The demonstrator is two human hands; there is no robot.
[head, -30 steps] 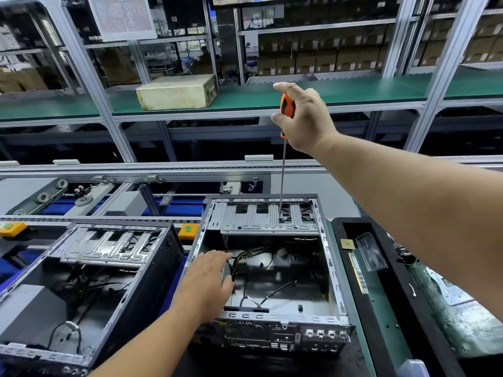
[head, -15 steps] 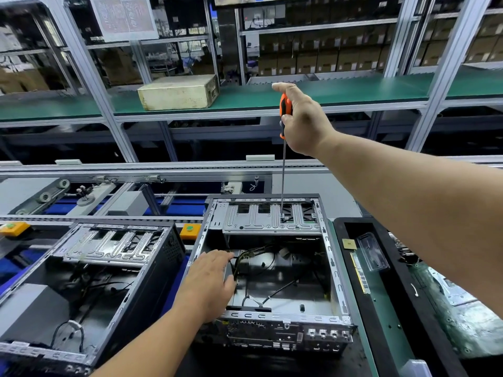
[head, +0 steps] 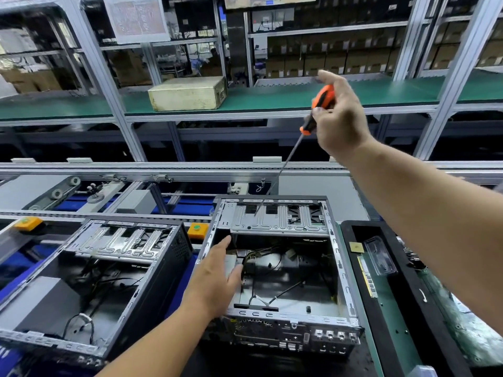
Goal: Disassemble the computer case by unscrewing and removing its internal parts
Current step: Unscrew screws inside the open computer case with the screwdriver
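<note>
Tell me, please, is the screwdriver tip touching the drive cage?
Cannot tell. In the head view the screwdriver slants down to the drive cage and its tip overlaps the metal, but no contact or gap shows plainly.

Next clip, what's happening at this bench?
A person is taking apart an open computer case on a factory bench. The right hand grips an orange-handled screwdriver, tilted, with its tip down at the metal drive bracket along the case's far side. The left hand reaches with straight fingers over the case's left wall, holding nothing. A second opened case sits to the left.
</note>
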